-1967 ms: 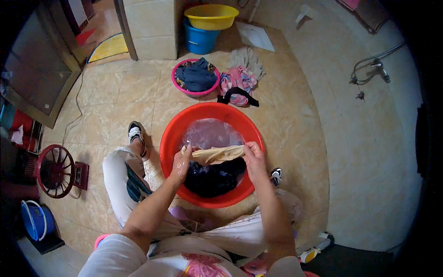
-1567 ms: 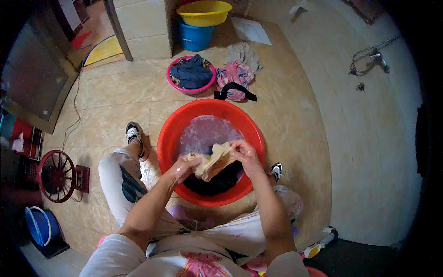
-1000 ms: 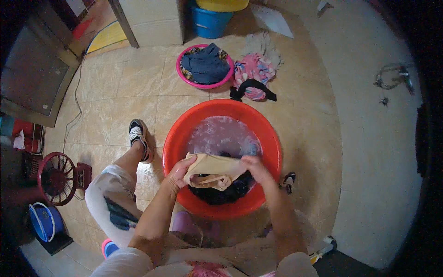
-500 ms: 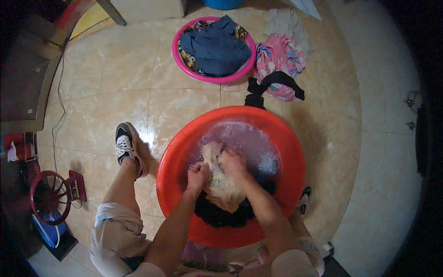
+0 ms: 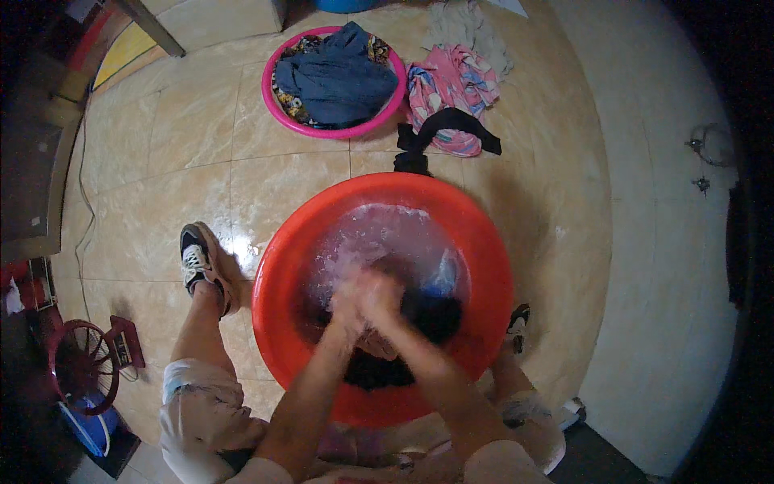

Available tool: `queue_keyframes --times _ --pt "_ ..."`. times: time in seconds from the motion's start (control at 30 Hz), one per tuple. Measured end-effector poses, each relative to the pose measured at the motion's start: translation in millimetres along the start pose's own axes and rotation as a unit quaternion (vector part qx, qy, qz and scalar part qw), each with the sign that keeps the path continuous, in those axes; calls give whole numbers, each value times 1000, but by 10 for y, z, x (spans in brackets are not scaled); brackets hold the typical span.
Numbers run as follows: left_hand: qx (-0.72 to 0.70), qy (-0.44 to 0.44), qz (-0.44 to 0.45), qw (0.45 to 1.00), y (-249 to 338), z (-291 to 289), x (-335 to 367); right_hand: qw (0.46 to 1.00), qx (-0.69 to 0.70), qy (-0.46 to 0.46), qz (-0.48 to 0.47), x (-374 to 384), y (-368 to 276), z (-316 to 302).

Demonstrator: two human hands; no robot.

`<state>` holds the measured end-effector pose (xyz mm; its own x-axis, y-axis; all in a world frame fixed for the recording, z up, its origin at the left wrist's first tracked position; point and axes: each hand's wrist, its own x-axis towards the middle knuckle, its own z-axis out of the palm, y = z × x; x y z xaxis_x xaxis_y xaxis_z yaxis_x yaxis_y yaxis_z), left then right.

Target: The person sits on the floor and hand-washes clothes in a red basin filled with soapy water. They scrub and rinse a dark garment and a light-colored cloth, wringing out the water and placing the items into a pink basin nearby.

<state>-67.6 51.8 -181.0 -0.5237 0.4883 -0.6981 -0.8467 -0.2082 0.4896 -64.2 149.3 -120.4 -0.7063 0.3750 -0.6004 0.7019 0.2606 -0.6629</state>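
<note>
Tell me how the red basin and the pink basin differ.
The red basin looks larger and sits between the person's legs; the pink basin looks smaller and sits farther off on the tiles. The red basin holds sudsy water, dark laundry and both blurred hands; the pink basin holds dry-looking blue clothes, untouched. Both are round and hold laundry.

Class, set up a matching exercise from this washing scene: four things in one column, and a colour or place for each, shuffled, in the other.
Things:
1. big basin
2. small basin
3. black garment
4. shoe

Descriptions:
A. pink, holds blue clothes
B. on the person's left foot
C. red, both hands in it
D. on the tiles between the two basins

Pairs: 1-C, 2-A, 3-D, 4-B
</note>
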Motion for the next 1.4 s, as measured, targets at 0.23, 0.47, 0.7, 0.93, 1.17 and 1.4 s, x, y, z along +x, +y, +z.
queue_keyframes --times 0.23,0.47,0.7,0.93,1.17,1.4 --pt "-159 -72 -108 979 340 -57 39 783 -567 230 -117 -392 -588 288" --pt "-185 0 -83 979 543 387 -185 963 -203 137 -112 -272 -586 6" --pt "26 142 170 975 1072 466 -89 938 175 277 -114 776 540 -721" --pt "431 144 160 877 175 -111 118 979 -39 52 -194 354 819 53" --pt "-19 251 120 960 500 -183 146 949 39 310 -34 610 713 -304" --pt "67 -64 131 987 796 223 -99 931 23 58 -359 -578 -359 34"
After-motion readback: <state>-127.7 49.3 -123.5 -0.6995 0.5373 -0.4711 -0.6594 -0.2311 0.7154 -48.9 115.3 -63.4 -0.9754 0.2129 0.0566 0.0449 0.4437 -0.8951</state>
